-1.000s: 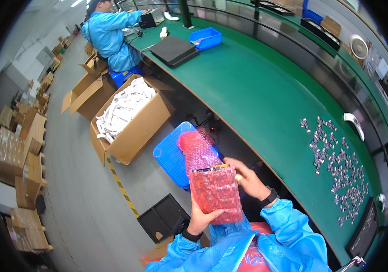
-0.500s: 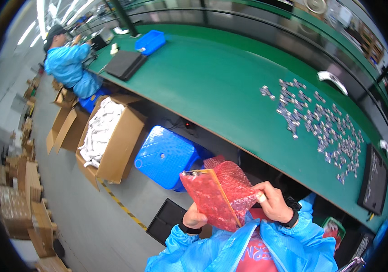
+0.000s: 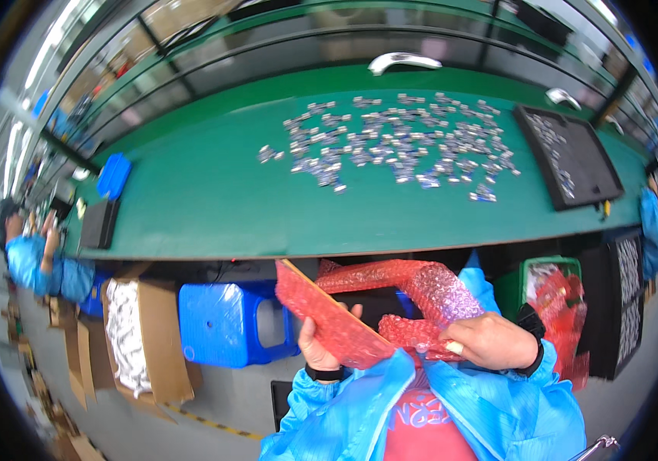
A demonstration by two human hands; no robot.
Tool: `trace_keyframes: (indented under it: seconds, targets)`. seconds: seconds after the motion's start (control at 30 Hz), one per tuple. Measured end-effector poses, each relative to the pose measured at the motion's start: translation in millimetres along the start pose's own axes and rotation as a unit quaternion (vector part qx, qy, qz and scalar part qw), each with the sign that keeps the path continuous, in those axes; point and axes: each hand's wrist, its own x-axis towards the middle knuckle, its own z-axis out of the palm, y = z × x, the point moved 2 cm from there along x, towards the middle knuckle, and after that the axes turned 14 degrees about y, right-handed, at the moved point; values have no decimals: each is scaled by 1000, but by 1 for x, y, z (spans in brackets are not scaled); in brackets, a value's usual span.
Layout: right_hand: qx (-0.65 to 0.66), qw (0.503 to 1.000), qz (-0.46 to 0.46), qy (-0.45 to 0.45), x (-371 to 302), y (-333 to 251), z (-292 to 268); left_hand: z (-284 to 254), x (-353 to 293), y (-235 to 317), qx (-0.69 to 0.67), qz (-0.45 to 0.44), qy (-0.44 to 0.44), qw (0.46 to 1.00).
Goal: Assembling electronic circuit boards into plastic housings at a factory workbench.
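The left hand (image 3: pixel 319 347) was closed on a flat red bubble-wrap pouch (image 3: pixel 340 328), which slanted up and leftward from it, a yellow strip along the edge nearer the right hand (image 3: pixel 494 340). That right hand pinched a crumpled length of red bubble wrap (image 3: pixel 436 288) arching out ahead of it; whether this joined the pouch could not be told. Left of the left hand stood a blue plastic stool (image 3: pixel 213 323). Beyond both hands, small components (image 3: pixel 404 146) lay scattered on a green bench (image 3: pixel 206 203).
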Motion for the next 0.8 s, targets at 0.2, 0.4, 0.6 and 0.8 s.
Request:
trace_keyframes:
  seconds: [0.2,0.4,0.6,0.8]
  targets:
    - [23,996,-14,87,-97,3,-74,12,5,-13,-9,-25,-6,1000]
    - [121,852,-103,499,-236,-13,-116,-29,43,-28,90,-192,-159,964]
    - [-97,476,150,861,-332,20,-143,31,31,-67,131,-127,-23,983]
    - [-568,228,305,730,-441,55,-112,35,36,-71,153,-143,5,978]
